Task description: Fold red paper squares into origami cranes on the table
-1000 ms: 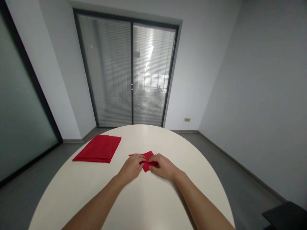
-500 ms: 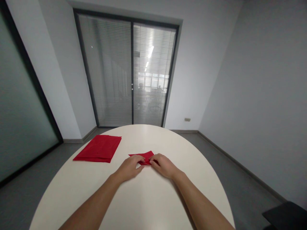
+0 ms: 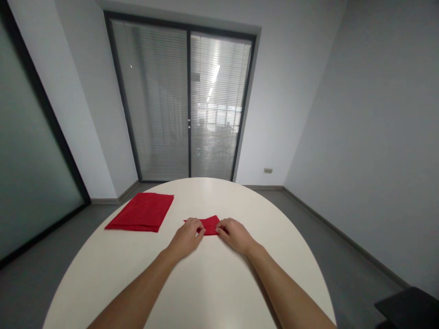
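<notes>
A small folded red cloth (image 3: 210, 225) lies on the white round table (image 3: 202, 283), between my two hands. My left hand (image 3: 188, 235) closes on its left end, thumb and fingers pinched at the edge. At the opposite end, my right hand (image 3: 233, 234) pinches the right edge, with the fingers curled. One pointed corner of the cloth shows past the left knuckles and another sticks up at the back. How many layers are folded together I cannot tell.
Farther left on the table lies a flat stack of larger folded red cloths (image 3: 140, 212). A black chair (image 3: 409, 306) stands at the lower right, beside the table. Beyond the far edge is a glazed door with blinds (image 3: 216, 109).
My left hand has shifted slightly left along the cloth and its thumb has come in toward the fingers. More of the cloth's middle shows now. My right hand has barely moved.
</notes>
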{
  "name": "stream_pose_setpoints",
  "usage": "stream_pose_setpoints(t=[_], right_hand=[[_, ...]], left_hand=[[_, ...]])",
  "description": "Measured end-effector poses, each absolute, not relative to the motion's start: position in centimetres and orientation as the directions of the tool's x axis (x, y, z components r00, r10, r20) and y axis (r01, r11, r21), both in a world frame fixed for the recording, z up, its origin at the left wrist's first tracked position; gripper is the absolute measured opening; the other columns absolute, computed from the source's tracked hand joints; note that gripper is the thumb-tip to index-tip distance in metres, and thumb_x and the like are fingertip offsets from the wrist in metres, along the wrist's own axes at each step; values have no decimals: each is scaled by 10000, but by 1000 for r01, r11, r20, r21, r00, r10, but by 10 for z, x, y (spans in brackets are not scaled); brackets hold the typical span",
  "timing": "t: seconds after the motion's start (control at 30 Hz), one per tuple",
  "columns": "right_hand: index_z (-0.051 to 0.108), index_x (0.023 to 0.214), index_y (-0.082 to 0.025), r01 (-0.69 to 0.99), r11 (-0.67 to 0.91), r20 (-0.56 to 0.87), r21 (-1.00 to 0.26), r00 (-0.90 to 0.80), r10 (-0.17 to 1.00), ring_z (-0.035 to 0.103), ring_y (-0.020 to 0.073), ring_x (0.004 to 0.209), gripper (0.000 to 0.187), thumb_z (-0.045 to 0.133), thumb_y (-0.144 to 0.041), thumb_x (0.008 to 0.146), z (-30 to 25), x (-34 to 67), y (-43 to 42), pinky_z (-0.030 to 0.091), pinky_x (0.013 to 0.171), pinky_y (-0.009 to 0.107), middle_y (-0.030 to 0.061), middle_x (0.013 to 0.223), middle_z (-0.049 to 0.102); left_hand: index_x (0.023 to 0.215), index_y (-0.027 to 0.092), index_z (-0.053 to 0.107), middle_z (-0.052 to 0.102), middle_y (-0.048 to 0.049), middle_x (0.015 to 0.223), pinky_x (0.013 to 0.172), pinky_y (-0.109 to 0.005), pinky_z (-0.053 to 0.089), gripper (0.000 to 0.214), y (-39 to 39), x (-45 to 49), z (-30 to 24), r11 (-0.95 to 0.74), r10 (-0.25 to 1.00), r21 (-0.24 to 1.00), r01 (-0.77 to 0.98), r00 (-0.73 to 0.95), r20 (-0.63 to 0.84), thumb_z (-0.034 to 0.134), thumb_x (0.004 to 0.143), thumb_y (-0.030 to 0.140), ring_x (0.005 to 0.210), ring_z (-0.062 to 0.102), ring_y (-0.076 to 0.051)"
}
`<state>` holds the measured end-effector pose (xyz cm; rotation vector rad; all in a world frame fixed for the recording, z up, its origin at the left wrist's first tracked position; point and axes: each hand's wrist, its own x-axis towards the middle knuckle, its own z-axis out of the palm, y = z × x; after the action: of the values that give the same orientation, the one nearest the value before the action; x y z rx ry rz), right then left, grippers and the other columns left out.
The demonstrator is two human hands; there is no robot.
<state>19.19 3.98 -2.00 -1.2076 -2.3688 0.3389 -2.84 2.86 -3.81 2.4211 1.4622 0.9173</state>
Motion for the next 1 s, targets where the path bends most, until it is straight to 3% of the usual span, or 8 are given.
stream_pose_setpoints(t=[0.27,0.37,0.5,0.63,0.8,1.0], right_hand=[[691,1072,-212,677,581,318,-452,-486,814,600,205,935,213,560,-184,907,-26,188,40,430,818,286,49,999,719],[705,1030,-205,680,596,319,-426,-504,803,592,200,924,195,553,-164,916,-26,188,40,426,820,285,55,963,707],[726,986,-203,688,597,310,-413,-511,802,592,193,899,190,555,-152,920,-25,186,39,429,810,281,57,925,691],[748,1024,-221,668,609,318,-426,-520,793,599,189,939,240,550,-135,918,-24,187,38,439,844,280,65,974,687],[754,1117,-271,659,641,296,-393,-569,767,598,201,998,316,542,-152,916,-22,200,42,444,886,299,76,1075,683],[778,1066,-246,666,661,253,-347,-612,749,605,221,994,298,545,-185,889,-15,211,42,448,873,309,91,1090,693]], left_hand=[[745,196,578,608,-76,952,925,-381,459,163,30,-25,-45,-459,851,393,797,268,452,541,902,174,1021,537,-237],[786,199,578,604,-67,969,897,-370,467,118,28,-23,-42,-466,835,378,800,255,488,540,880,139,993,544,-226],[857,211,597,632,-38,904,821,-343,468,110,22,-17,-35,-540,805,346,768,350,479,513,905,158,887,573,-206],[975,214,671,687,-53,988,848,-345,472,188,17,-14,-33,-623,762,286,728,482,431,492,936,177,950,606,-219],[992,213,725,708,-76,1013,882,-378,473,228,16,-13,-33,-617,760,233,752,493,424,501,945,215,965,622,-236],[976,191,731,722,-92,997,900,-403,465,259,16,-10,-31,-584,776,198,788,469,422,475,955,220,960,642,-249]])
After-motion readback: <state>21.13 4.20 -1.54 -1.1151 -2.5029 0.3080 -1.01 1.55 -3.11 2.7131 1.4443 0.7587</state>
